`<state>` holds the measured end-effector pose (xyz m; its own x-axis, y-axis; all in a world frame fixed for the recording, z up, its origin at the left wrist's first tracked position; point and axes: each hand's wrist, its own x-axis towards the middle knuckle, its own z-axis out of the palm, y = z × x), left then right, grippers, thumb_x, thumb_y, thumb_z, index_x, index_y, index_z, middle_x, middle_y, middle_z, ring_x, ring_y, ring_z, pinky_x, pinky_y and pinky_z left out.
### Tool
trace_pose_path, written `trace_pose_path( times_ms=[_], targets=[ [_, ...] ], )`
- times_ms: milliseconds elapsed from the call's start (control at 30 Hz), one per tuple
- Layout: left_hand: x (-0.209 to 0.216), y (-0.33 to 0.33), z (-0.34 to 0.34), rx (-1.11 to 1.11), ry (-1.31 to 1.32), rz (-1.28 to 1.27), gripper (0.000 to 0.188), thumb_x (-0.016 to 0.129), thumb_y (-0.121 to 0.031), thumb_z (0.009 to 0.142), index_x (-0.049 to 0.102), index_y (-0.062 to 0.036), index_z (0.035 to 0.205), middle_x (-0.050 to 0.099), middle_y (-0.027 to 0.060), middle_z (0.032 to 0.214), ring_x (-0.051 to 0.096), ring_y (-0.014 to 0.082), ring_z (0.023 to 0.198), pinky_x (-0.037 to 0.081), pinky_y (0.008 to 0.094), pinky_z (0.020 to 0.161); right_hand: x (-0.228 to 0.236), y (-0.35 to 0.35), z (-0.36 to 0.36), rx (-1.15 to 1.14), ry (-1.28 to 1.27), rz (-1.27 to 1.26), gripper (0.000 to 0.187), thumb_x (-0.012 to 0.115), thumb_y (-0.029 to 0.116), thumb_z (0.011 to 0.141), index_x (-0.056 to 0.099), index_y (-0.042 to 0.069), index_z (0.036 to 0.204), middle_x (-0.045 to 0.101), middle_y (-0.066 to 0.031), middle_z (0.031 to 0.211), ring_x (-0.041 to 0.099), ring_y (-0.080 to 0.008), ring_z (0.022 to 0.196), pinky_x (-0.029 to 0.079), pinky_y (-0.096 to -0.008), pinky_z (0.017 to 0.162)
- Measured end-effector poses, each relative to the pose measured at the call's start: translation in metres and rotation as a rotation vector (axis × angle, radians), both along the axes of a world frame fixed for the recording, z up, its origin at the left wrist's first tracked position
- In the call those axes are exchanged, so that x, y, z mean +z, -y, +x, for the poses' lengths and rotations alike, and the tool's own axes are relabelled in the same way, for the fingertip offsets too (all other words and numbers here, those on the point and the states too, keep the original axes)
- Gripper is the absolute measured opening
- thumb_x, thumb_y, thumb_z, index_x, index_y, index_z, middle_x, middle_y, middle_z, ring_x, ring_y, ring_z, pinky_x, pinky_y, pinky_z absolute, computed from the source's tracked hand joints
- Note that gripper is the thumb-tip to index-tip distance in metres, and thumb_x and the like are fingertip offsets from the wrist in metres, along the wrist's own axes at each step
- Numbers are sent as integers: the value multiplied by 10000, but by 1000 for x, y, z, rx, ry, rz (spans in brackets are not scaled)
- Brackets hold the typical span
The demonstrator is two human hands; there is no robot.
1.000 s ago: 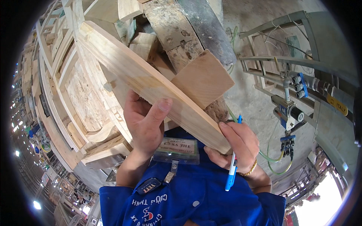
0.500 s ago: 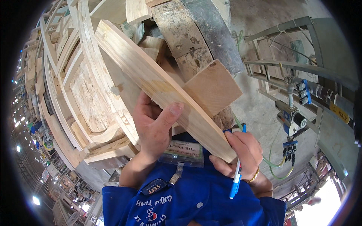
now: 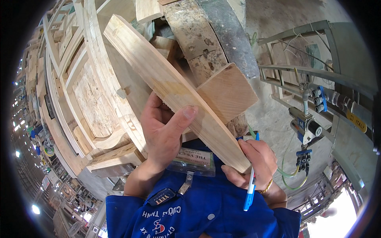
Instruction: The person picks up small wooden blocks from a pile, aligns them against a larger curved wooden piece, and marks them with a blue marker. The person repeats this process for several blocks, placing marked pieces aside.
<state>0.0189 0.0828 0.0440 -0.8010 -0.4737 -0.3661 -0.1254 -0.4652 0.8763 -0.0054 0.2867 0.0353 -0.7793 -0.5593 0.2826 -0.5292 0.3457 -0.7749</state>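
A pale wooden board (image 3: 174, 87), with one curved long edge, slants from the upper left down to the lower right in front of my body. My left hand (image 3: 164, 129) grips its middle, thumb on the upper face and fingers partly hidden beneath. At the near end, my right hand (image 3: 254, 162) is closed around the board's tip. A blue and white pen (image 3: 250, 194) is also tucked in the right hand, pointing down toward my chest. Under the board's right edge lies a square-ended wood block (image 3: 229, 93).
A worn, stained timber (image 3: 194, 35) and a dark grey slab (image 3: 228, 35) extend beyond the block. Wooden frames (image 3: 93, 87) are stacked at the left. A metal rack (image 3: 293, 69) with an air valve and hoses (image 3: 305, 127) stands at the right.
The board's far end has shifted slightly up and to the right, with both hands keeping their grip. The pen stays in the right hand.
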Motion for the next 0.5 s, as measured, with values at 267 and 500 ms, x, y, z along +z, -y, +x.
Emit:
trace_pose_path(
  times_ms=[267,500],
  targets=[
    [1,2,-1,-5,29,25,428,686,-69,837,481,29,1200,640,111,1037,628,139,921,510,267,824,5,-12,-9,112,13,41,541,813,288,614,653,-62,994,614,-160,881,603,-232,615,502,-310,532],
    [3,4,-3,-28,59,37,427,683,-77,838,480,35,1196,633,100,1039,620,137,933,506,275,841,42,5,-45,-55,396,-616,208,613,211,863,535,25,916,546,-158,946,570,-191,645,480,-276,464]
  ],
)
